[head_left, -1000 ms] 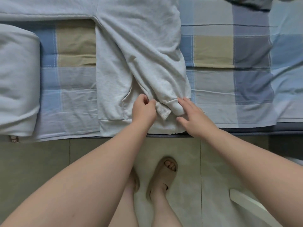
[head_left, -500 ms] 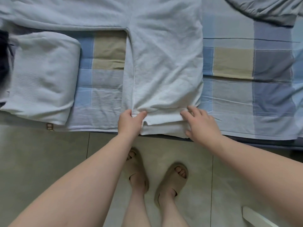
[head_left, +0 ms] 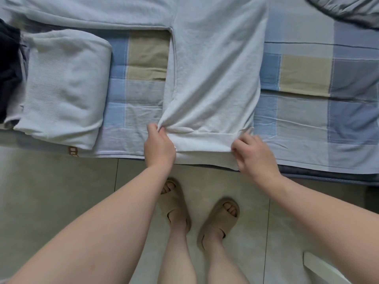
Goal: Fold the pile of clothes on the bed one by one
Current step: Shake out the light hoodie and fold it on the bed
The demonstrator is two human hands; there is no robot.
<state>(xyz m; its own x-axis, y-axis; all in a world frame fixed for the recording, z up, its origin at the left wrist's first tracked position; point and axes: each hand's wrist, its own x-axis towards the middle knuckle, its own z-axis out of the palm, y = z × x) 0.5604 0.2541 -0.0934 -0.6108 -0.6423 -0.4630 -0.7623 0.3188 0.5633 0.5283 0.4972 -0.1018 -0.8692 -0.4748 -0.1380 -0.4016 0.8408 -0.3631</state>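
A pale grey sweatshirt [head_left: 215, 68] lies flat on the checked bedsheet [head_left: 307, 78], its hem at the bed's near edge and one sleeve stretched out to the left along the top. My left hand [head_left: 159, 144] pinches the hem's left corner, bunching the fabric there. My right hand [head_left: 253, 154] grips the hem's right corner with curled fingers. The right sleeve is folded under or inside the body and is hidden.
A folded pale garment [head_left: 63, 87] sits on the bed at the left, with dark clothing [head_left: 9, 68] beside it at the frame edge. A grey garment [head_left: 348, 9] lies at the top right. My sandalled feet stand on the tiled floor [head_left: 61, 191] below the bed edge.
The sleeve that lay across the body a second ago is tucked away. Both hands moved apart to the hem's two corners and now grip them, where they lay flatter half a second ago.
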